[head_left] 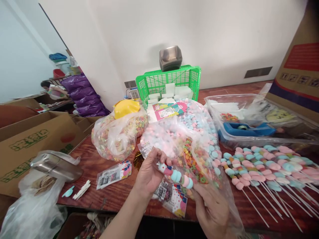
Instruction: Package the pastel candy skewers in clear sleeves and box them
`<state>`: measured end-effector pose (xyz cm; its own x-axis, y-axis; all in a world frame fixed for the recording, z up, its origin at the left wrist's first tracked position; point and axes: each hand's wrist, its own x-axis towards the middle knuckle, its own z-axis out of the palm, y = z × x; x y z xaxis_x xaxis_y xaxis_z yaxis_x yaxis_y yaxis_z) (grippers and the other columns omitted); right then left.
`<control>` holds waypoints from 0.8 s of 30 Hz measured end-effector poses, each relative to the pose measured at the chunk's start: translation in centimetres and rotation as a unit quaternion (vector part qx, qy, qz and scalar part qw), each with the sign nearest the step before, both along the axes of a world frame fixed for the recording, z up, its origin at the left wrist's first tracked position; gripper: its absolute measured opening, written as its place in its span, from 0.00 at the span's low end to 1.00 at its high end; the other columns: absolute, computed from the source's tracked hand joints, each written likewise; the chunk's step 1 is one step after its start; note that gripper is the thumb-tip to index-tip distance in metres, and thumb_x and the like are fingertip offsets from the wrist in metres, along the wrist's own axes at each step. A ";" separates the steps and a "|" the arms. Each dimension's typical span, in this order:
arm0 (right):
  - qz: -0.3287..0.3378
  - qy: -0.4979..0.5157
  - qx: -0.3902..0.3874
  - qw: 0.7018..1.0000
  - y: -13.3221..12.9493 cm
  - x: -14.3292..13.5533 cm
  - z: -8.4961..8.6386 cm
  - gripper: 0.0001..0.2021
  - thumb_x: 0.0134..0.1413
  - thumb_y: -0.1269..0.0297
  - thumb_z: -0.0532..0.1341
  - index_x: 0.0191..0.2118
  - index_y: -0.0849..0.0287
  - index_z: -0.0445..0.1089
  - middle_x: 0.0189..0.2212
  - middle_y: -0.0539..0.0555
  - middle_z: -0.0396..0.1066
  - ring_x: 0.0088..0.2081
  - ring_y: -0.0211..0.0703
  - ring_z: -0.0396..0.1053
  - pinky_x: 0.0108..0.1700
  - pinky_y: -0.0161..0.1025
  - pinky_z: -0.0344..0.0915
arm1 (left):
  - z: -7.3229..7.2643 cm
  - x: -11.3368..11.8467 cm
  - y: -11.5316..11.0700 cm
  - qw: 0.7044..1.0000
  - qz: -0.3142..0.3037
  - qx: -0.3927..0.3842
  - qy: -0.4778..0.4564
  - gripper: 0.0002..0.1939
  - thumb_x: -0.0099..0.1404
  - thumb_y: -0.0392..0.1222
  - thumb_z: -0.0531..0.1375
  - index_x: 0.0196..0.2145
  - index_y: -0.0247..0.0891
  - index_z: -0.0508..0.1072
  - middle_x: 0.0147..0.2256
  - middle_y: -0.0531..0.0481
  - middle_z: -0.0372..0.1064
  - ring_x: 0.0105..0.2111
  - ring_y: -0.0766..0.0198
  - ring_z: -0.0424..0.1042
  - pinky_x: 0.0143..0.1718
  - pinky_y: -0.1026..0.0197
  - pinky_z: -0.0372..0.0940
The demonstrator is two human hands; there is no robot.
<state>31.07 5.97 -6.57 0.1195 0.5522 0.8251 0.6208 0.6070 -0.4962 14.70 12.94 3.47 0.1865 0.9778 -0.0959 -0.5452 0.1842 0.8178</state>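
Note:
A candy skewer in pink, blue and white is held between my two hands above the table's front part. My left hand has its fingers closed round the upper left end, where a clear printed wrapper shows. At the lower right end, my right hand pinches the skewer, its fingertips partly hidden. Below the skewer lie printed clear bags. Behind it are a bag of pink and blue candies and a bag of colourful rings.
Finished-looking skewers lie at the right beside a clear tub with a blue tape dispenser. A green basket stands at the back. Steel container and cardboard box are left. A person is far left.

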 end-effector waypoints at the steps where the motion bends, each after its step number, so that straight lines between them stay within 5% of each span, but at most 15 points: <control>1: -0.016 -0.035 0.017 0.999 0.2 0.3 0.1 0.13 0.53 0.78 0.59 0.41 0.55 0.71 0.28 0.53 0.76 0.30 0.45 0.74 0.34 0.41 0.69 | -0.2 -0.1 0.0 1.000 0.001 -0.013 -0.005 0.20 0.57 0.56 0.63 0.25 0.39 0.60 0.22 0.59 0.54 0.25 0.68 0.66 0.44 0.49 0.69; 7: -0.070 -0.103 0.064 0.990 1.4 0.8 -0.5 0.11 0.55 0.77 0.60 0.43 0.59 0.71 0.31 0.57 0.76 0.33 0.46 0.73 0.38 0.44 0.68 | -1.3 -0.4 -0.2 0.997 -0.034 -0.036 -0.055 0.19 0.56 0.51 0.67 0.24 0.38 0.62 0.21 0.58 0.58 0.25 0.66 0.67 0.43 0.52 0.68; 16: 0.113 0.024 -0.130 0.985 -0.5 -1.6 -0.3 0.06 0.60 0.74 0.55 0.35 0.58 0.67 0.24 0.49 0.69 0.24 0.37 0.68 0.27 0.32 0.63 | -2.2 0.0 -0.2 0.995 -0.009 -0.006 -0.100 0.17 0.59 0.43 0.66 0.21 0.36 0.63 0.20 0.58 0.59 0.21 0.71 0.61 0.41 0.56 0.68; 24: 0.032 -0.086 -0.042 0.995 0.0 -1.5 -0.6 0.10 0.58 0.76 0.54 0.41 0.62 0.70 0.28 0.55 0.73 0.31 0.44 0.71 0.34 0.38 0.65 | -2.8 0.0 -0.4 0.991 -0.010 -0.026 -0.130 0.17 0.58 0.52 0.66 0.26 0.38 0.66 0.22 0.57 0.61 0.24 0.68 0.62 0.40 0.56 0.68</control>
<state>29.58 6.00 -7.20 -0.0574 0.6220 0.7809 0.6631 0.6085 -0.4359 14.67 12.59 0.63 0.2315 0.9685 -0.0915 -0.7315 0.2353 0.6399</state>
